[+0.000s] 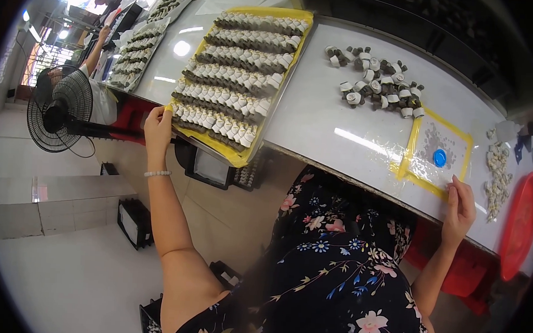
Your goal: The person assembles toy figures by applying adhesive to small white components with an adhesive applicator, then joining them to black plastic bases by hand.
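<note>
My left hand (pixel 158 128) is closed on the near left corner of a tray (pixel 238 157) edged in yellow. Several tidy rows of small white-and-dark-grey pieces (pixel 235 79) stand on the tray. My right hand (pixel 460 210), thumb and fingers drawn together, is over the table's near edge by a yellow-taped square (pixel 442 190). Whatever its fingertips may hold is hidden or too small to name. Inside the square lie a round blue cap (pixel 440 157) and a patch of grey spots. Beyond it, a loose heap of similar white-and-dark pieces (pixel 381 82) rests on the white table (pixel 318 118).
Small cream-coloured pieces (pixel 496 174) lie at the far right beside a red basin (pixel 519 225). More loaded trays (pixel 140 55) stand at the far left, where another person's arm (pixel 96 49) shows. A black fan (pixel 59 110) stands left of the table, with black crates (pixel 133 222) on the floor.
</note>
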Motion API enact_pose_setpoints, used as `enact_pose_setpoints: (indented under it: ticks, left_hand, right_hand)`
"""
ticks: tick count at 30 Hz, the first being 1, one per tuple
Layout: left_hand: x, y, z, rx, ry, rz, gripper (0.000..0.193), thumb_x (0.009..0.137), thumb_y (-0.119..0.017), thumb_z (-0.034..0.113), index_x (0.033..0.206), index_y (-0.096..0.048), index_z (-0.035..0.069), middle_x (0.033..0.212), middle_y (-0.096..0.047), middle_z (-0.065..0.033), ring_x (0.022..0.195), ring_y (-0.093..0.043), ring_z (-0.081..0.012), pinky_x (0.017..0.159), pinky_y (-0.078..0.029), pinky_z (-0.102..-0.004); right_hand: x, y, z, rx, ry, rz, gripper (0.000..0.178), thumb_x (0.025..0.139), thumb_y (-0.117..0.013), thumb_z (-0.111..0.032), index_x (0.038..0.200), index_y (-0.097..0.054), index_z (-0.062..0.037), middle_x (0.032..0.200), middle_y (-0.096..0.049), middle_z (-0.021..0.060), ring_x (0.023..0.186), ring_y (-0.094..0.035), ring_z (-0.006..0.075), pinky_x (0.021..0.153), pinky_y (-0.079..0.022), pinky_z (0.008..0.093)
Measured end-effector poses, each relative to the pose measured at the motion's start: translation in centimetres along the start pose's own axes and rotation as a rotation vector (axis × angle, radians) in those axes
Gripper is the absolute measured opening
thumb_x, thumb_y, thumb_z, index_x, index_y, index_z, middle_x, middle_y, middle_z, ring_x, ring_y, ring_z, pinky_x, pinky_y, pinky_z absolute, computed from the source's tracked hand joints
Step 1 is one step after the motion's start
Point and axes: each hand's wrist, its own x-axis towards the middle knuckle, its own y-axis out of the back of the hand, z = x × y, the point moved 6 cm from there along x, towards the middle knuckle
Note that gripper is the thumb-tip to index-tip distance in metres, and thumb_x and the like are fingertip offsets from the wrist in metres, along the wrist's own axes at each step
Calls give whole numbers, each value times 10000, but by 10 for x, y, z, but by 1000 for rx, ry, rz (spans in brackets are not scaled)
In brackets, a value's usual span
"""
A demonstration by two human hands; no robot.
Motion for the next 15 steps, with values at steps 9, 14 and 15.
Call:
enact_pose_setpoints:
  ticks: [9, 14, 15]
  left_hand:
    - [-128, -49, 173, -385, -731, 56, 308, 776, -591, -24, 1081, -562, -54, 1104, -596, -149, 1044, -556, -266, 945, -409, -370]
    - [-153, -154, 255, -228, -868, -235, 428, 735, -586, 42, 1149, -526, -52, 1256, -467, -245, 1171, -430, -395, 987, -360, -424]
    - [-148, -168, 259, -228, -836, -259, 436, 737, -582, 47, 1156, -518, -53, 1260, -455, -247, 1173, -419, -397, 986, -360, -423]
  right_hand:
    - [10, -11, -14, -48, 37, 23, 177, 837, -575, 40, 1001, -641, 44, 804, -589, 80, 742, -553, 142, 663, -430, 232]
    - [5, -2, -17, 3, 27, 90, 177, 828, -580, 41, 992, -647, 44, 810, -605, 93, 722, -564, 153, 658, -436, 234]
    - [5, -1, -17, 13, 25, 95, 179, 820, -581, 45, 986, -649, 42, 807, -608, 94, 716, -569, 160, 652, -439, 239]
